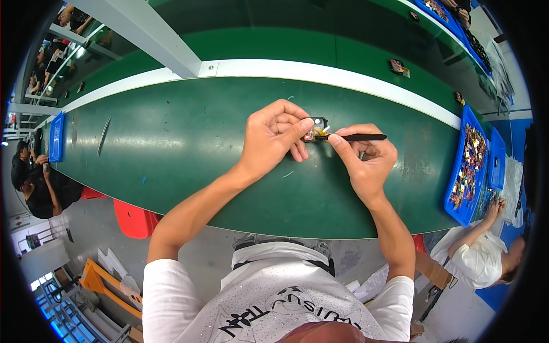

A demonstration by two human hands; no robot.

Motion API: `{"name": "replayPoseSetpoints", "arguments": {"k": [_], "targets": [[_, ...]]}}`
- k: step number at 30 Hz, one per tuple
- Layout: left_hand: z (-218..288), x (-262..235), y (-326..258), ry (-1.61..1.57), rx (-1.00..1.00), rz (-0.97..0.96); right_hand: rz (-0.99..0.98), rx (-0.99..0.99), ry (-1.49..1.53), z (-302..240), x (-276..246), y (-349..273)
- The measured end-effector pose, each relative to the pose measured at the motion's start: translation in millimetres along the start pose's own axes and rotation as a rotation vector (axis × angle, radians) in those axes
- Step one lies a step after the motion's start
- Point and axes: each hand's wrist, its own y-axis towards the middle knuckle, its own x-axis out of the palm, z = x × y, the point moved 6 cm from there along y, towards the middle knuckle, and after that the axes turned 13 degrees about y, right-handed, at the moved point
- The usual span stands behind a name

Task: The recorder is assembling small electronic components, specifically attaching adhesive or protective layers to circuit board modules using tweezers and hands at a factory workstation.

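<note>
We pinch the small black part (pixel 315 128) in our left hand (pixel 274 134) above the green worktop (pixel 171 137); our right hand (pixel 363 157) grips black tweezers (pixel 357 137), tip at it, so the work looks midway, unfinished.

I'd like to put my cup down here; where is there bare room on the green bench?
Bare green stretches between the left hand and the small blue tray. The right end is crowded: blue bin of small parts, another person's hand.
</note>
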Motion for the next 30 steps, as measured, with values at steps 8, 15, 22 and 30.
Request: {"name": "replayPoseSetpoints", "arguments": {"k": [8,15,22,30], "targets": [[-0.4,-2.4,1.6,0.013,-0.014,-0.022,0.010,-0.025,-0.029,-0.6,0.5,-0.8],[-0.9,-0.7,0.6,0.014,-0.002,0.000,0.020,-0.014,-0.015,0.1,1.5,-1.5],[-0.6,1.1,-1.0,0.018,-0.011,0.020,0.037,0.015,-0.001,1.9,1.1,-2.9],[3.6,-0.4,-2.1,0.037,0.016,0.054,0.030,0.006,-0.017,-0.8,2.5,-2.2]]}}
